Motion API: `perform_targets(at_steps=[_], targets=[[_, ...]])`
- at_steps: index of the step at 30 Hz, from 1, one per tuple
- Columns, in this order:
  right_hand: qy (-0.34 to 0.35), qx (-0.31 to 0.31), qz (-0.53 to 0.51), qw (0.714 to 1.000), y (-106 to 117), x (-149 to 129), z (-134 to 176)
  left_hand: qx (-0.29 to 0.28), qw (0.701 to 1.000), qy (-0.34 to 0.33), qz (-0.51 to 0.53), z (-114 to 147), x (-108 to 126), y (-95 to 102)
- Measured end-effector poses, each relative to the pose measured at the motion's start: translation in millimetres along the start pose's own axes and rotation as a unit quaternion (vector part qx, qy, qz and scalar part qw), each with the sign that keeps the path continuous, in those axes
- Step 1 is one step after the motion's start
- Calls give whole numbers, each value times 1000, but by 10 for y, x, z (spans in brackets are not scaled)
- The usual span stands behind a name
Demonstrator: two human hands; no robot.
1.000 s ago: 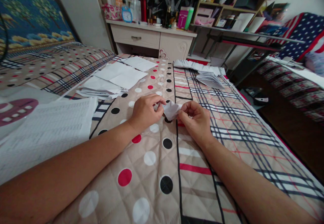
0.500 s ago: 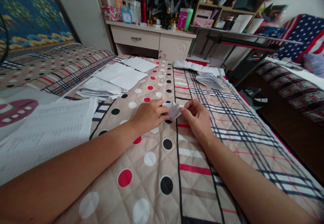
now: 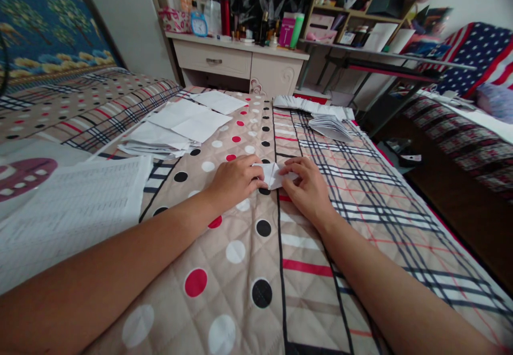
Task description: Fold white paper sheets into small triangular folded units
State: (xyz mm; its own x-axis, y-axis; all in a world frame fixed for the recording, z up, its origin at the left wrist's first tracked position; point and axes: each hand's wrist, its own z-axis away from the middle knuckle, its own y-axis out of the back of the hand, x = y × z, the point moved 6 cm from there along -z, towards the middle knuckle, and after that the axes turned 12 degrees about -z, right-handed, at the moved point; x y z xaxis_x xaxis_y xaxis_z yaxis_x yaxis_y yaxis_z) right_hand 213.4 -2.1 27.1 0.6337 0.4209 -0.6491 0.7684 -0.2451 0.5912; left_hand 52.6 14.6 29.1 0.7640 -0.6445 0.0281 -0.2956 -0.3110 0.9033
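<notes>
A small folded piece of white paper [image 3: 272, 175] lies low over the quilted bedspread [image 3: 236, 301], between my two hands. My left hand [image 3: 237, 180] pinches its left end with thumb and fingers. At the right end, my right hand [image 3: 303, 185] has its thumb and fingers closed on the paper, which partly shows beyond the fingers. Beyond my left hand rests a stack of white paper sheets [image 3: 160, 136], with loose sheets [image 3: 202, 120] overlapping it. Farther off on the right is a fanned bundle of folded paper [image 3: 331, 126].
Behind that bundle lies a long row of folded white paper [image 3: 312, 106]. Printed sheets [image 3: 96, 200] sit at the left beside a plastic bag [image 3: 28, 165] with a pink print. A cream dresser [image 3: 216, 58] with bottles and a blue clock [image 3: 198, 24] stands beyond the bed.
The paper between my hands now looks flatter, its raised folds pressed down. My right fingers have spread along its right part. The view has shifted slightly.
</notes>
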Motion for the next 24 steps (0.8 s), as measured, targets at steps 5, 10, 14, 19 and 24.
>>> perform_targets(at_steps=[5,10,14,19,24], targets=[[41,-86,-31,995,-54,36,-7,14,996,66,56,-16,-163,-50],[92,-92,8,991,-46,44,-27,20,993,62,99,-30,-228,-70],[87,-98,-35,991,-63,74,-45,34,996,-17,86,-35,-152,-16],[49,-91,-78,992,-76,76,-49,61,995,-54,54,-49,-116,13],[-25,-68,-114,991,-45,82,-61,83,989,-17,119,-50,-162,10]])
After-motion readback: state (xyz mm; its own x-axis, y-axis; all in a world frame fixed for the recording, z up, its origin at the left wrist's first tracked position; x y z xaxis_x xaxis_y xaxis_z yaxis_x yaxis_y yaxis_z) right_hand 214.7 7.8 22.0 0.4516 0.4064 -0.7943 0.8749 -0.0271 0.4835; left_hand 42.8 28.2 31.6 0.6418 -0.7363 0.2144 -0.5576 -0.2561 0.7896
